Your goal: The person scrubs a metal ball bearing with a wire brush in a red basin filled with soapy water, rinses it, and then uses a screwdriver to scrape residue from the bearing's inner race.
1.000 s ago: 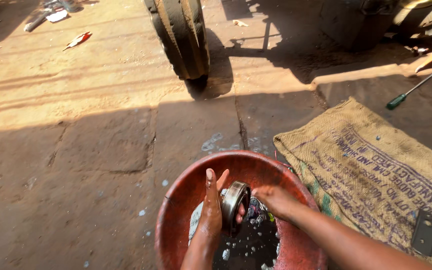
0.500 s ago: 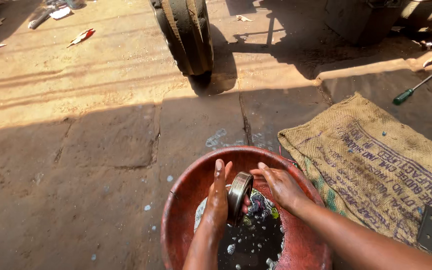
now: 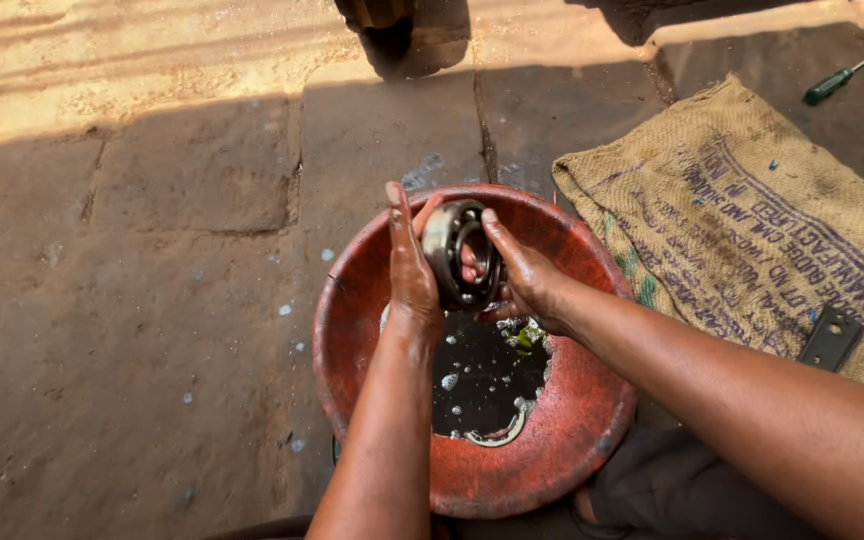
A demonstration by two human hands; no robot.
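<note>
Bearing is hanging over your red basin on the stone floor, sack at three o'clock; your left hand and right hand are pressing it between flat fingers.

Both hands hold a metal bearing over a red basin, seemingly wet.

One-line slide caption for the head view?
Both hands, left and right, hold a metal bearing above a red basin of dark liquid.

My left hand hides the bearing's left side. The dark liquid in the bowl hides its bottom. The far tyre and the screwdriver are cut off.
</note>
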